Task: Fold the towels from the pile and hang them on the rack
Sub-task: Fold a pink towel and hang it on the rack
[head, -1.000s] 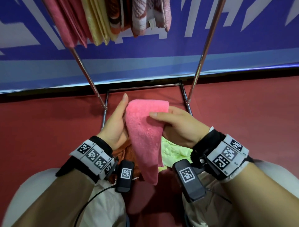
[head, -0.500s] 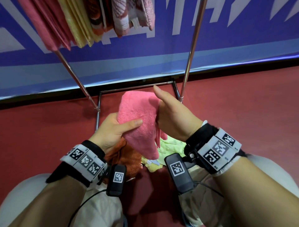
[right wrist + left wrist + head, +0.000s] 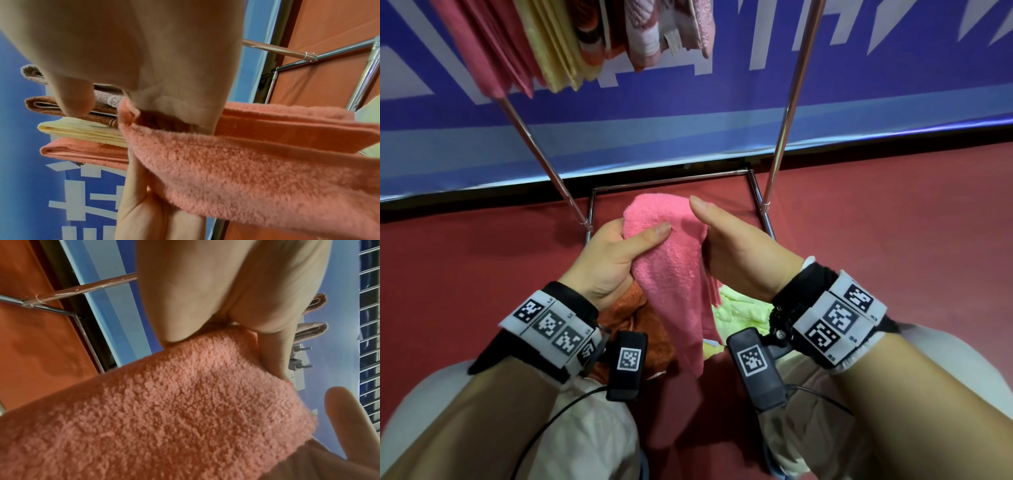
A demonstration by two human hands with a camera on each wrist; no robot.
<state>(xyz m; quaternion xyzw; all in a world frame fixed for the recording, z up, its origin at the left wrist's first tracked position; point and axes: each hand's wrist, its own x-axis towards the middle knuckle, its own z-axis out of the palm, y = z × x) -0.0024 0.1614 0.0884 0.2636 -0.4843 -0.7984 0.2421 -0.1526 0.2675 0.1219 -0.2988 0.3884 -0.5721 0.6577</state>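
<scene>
Pinching pink towel (image 3: 674,274) in left fingers (image 3: 615,229).

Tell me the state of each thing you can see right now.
Pink terry towel: folded, held up.
Left hand: grips the pink towel.
Right hand: straight fingers against towel, thumb lifted.
Orange towel: crumpled, unfolded.
Pale green towel: crumpled, unfolded.
Hanging towels: folded, draped on chrome rack.

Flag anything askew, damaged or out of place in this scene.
Nothing spilled or damaged. Only the pink towel looks slightly askew: held between the left hand and right hand, its layered edges fan out unevenly below the right hand, and it tapers toward its hanging end.
</scene>
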